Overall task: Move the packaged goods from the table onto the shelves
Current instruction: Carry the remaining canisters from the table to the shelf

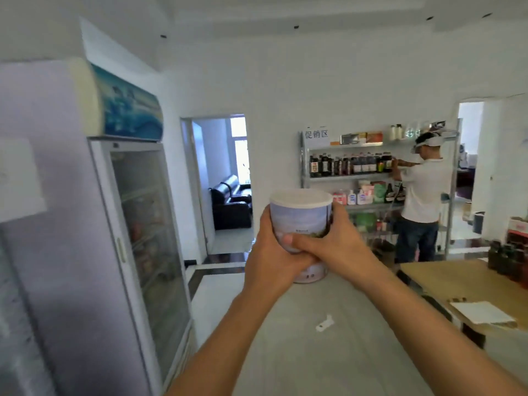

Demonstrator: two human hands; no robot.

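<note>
White walls close a small shop room, and steel shelves [348, 176] stocked with bottles and packets stand against the far wall, where another person [425, 192] is reaching into them. Left of the shelves, past an open doorway, stands a glass-door fridge [137, 224]. Well short of the shelves, over the far end of a grey desk [328, 352], a canister [300, 215] is held upright between both hands; whether its base clears the desk cannot be told. Its long axis runs vertical, with the white plastic lid up and the printed label facing the wearer. The left hand [268, 252] cups the lower wall from its side, and the right hand [337, 241] wraps the opposite side with its thumb laid across the label. The canister looks rigid and smooth-walled, probably fairly heavy if full, so a two-sided hold low on the body suits it better than lifting by the lid, which could pop off. A wooden desk [445, 278] carrying dark bottles [508, 258] lies below and in front of the shelves.
</note>
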